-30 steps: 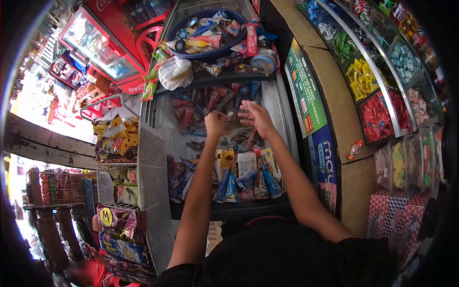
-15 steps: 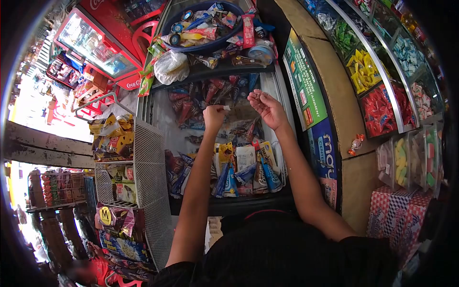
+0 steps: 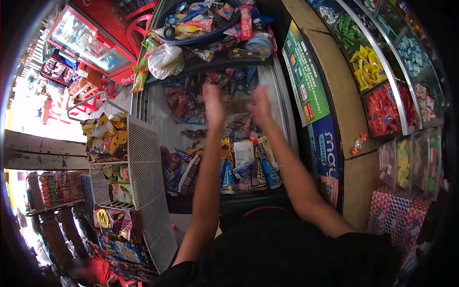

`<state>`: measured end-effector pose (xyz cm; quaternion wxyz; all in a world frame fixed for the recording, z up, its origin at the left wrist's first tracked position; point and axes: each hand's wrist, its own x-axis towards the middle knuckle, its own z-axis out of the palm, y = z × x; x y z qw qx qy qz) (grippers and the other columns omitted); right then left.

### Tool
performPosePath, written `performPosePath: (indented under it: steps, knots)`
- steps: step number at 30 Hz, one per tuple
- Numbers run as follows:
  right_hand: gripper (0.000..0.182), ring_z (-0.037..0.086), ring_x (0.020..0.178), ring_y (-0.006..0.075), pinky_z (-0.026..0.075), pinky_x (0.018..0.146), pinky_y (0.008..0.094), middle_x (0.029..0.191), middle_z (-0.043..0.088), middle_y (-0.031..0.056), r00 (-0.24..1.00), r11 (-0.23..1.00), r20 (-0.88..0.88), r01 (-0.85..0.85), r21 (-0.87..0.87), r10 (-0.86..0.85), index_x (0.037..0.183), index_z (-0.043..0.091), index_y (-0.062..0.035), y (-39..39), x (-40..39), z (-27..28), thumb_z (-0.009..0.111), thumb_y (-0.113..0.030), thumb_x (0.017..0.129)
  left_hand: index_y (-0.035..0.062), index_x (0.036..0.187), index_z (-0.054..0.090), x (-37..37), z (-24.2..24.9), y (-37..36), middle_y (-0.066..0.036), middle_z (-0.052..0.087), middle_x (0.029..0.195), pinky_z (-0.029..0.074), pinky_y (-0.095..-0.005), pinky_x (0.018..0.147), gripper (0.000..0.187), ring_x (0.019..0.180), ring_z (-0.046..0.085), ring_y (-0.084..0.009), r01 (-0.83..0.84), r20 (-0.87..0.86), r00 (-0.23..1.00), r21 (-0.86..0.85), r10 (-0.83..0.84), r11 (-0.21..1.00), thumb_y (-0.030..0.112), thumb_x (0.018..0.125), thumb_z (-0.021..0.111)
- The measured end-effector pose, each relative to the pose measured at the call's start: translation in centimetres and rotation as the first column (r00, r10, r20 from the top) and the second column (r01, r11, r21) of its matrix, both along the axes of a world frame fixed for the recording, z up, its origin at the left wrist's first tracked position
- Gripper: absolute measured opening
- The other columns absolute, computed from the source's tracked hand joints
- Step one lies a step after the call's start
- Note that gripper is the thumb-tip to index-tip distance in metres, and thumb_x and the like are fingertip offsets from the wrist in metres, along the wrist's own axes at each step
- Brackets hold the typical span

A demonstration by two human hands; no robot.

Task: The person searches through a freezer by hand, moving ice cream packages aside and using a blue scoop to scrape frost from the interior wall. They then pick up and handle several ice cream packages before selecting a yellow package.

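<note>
Both hands are raised over an opened chest freezer [image 3: 282, 95], palms roughly facing each other and apart. My left hand [image 3: 213, 105] is smeared by motion, its fingers stretched away from me, with nothing visible in it. My right hand [image 3: 260, 107] is blurred too, fingers extended and thumb towards the left hand, and it looks bare. Beneath them lie wrapped ice cream cones [image 3: 229, 179] in blue, yellow and white at the near end. More dark and red cone packs [image 3: 181, 105] lie deeper in the freezer, partly hidden by my hands.
A blue basin [image 3: 196, 39] of wrapped ice creams and a white plastic bundle [image 3: 165, 61] rest on the freezer's far part. A white wire rack [image 3: 147, 177] with packets stands left. Candy bins [image 3: 382, 107] and clear tubs [image 3: 404, 162] are right.
My left hand has gone from a closed grip on a small white piece to stretched fingers, and the piece is no longer visible. Both hands now blur, and the view has shifted slightly.
</note>
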<state>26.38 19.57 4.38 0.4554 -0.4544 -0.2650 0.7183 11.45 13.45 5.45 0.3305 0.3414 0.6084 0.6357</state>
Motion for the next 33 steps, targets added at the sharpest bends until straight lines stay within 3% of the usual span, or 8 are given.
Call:
performPosePath:
  steps: [6,11,15,24,27,29,31,33]
  knots:
    - [0.069,0.043,0.114,0.0196,0.033,0.094,0.0443,0.119,0.051,0.0038,0.891,0.875,-0.048,-0.452,-0.174,0.451,0.126,0.047,-0.0121,-1.4,0.7,-1.0,0.037,-0.067,0.085,-0.0021,0.107,0.053,-1.3,-3.1,0.8,-0.011,0.065,0.083,0.05,-0.0434,0.08,0.06,0.09,0.063,-0.0309,-0.183,0.148,0.944,-0.51,0.295,0.841,0.054,0.092,0.036]
    - [0.062,0.044,0.115,0.0164,0.032,0.096,0.0416,0.118,0.054,0.005,0.997,0.995,0.074,-0.011,-0.103,0.019,0.117,0.054,-0.0109,0.5,1.4,-2.6,0.041,-0.063,0.086,-0.0069,0.117,0.048,-1.7,-5.6,-0.2,-0.02,0.053,0.115,0.053,-0.0392,0.076,0.071,0.093,0.062,-0.0278,-0.302,0.507,0.786,-0.185,0.355,0.935,0.058,0.09,0.037]
    - [0.052,0.043,0.117,0.0143,0.031,0.097,0.0365,0.12,0.054,0.0062,0.829,0.813,-0.144,-0.558,-0.165,0.54,0.11,0.057,-0.0103,-2.9,-2.6,-1.4,0.044,-0.055,0.088,0.0048,0.114,0.05,3.0,-2.7,-1.3,-0.011,0.054,0.115,0.039,-0.0367,0.092,0.046,0.109,0.048,-0.0131,0.322,0.342,0.917,-0.332,-0.205,0.887,0.043,0.097,0.03]
    - [0.067,0.045,0.117,0.015,0.033,0.096,0.0342,0.13,0.047,0.0073,0.984,0.976,0.067,-0.174,0.131,0.166,0.125,0.05,-0.0077,-3.5,-5.1,-1.5,0.032,-0.062,0.089,0.0025,0.132,0.041,1.3,-8.4,-0.6,-0.013,0.053,0.123,0.044,-0.0358,0.088,0.054,0.111,0.053,-0.0227,0.187,-0.05,0.978,-0.224,-0.203,0.957,0.042,0.097,0.032]
    - [0.067,0.04,0.123,0.0172,0.031,0.099,0.039,0.135,0.044,0.0073,0.706,0.699,-0.089,-0.708,-0.097,0.703,0.13,0.046,-0.0119,1.9,2.3,-3.3,0.03,-0.063,0.09,0.0008,0.128,0.042,-5.3,-4.9,-3.3,-0.019,0.056,0.118,0.051,-0.0319,0.078,0.06,0.095,0.064,-0.0268,0.517,-0.289,0.719,-0.385,-0.632,0.764,0.049,0.094,0.036]
    - [0.069,0.035,0.127,0.0177,0.028,0.102,0.0384,0.138,0.039,0.0079,0.839,0.837,-0.043,-0.543,-0.057,0.542,0.133,0.041,-0.0108,1.4,0.7,-5.6,0.03,-0.063,0.089,0.0009,0.128,0.041,-5.1,-3.8,-3.4,-0.019,0.055,0.12,0.049,-0.0327,0.083,0.058,0.101,0.061,-0.0269,0.335,0.199,0.925,-0.022,-0.325,0.942,0.048,0.094,0.037]
    - [0.076,0.025,0.134,0.0185,0.023,0.106,0.0373,0.146,0.028,0.0091,0.99,0.989,0.017,-0.144,0.04,0.143,0.139,0.031,-0.0084,0.2,-1.5,-6.8,0.032,-0.064,0.088,-0.0004,0.13,0.039,-2.2,-13.3,-0.8,-0.02,0.049,0.128,0.037,-0.0347,0.099,0.058,0.121,0.047,-0.0281,-0.196,-0.581,0.803,-0.052,0.13,0.979,0.046,0.095,0.036]
    - [0.075,0.031,0.13,0.0195,0.026,0.104,0.0367,0.143,0.033,0.0106,0.973,0.973,0.013,-0.23,-0.023,0.23,0.139,0.032,-0.0071,-3.6,-4.3,-4.6,0.033,-0.063,0.089,-0.0008,0.128,0.041,1.2,-9.9,-0.8,-0.019,0.05,0.127,0.036,-0.0348,0.098,0.058,0.121,0.046,-0.0291,-0.095,-0.383,0.923,-0.122,0.041,0.988,0.047,0.095,0.035]
